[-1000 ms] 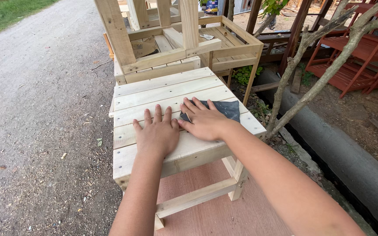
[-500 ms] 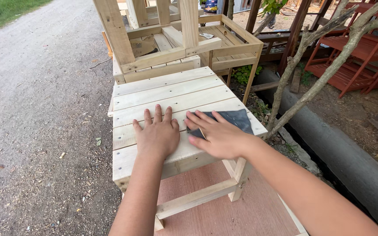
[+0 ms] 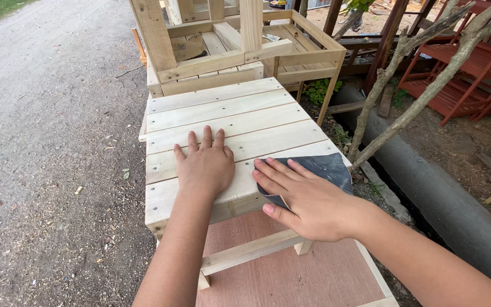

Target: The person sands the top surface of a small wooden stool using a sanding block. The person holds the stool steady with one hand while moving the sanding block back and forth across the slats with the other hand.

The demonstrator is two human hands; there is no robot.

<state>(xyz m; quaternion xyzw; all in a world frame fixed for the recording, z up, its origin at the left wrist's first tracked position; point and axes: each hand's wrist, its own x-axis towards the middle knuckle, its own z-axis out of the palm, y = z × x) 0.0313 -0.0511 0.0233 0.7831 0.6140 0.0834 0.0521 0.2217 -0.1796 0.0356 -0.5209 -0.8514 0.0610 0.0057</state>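
right hand (image 3: 305, 202) hiding much sandpaper (image 3: 328, 170), wooden table (image 3: 228, 122) legs apparently cut off

Your single head-worn camera looks steeply down and forward from close above the slatted wooden table (image 3: 223, 113), its near edge low in frame where your forearms enter, a gravel path (image 3: 46, 125) running far left and red racks (image 3: 461, 68) at far right.

Gravel path (image 3: 46, 113) at left; concrete pipe (image 3: 427, 176), bare branches (image 3: 421, 74), red wooden racks (image 3: 467, 74) at right
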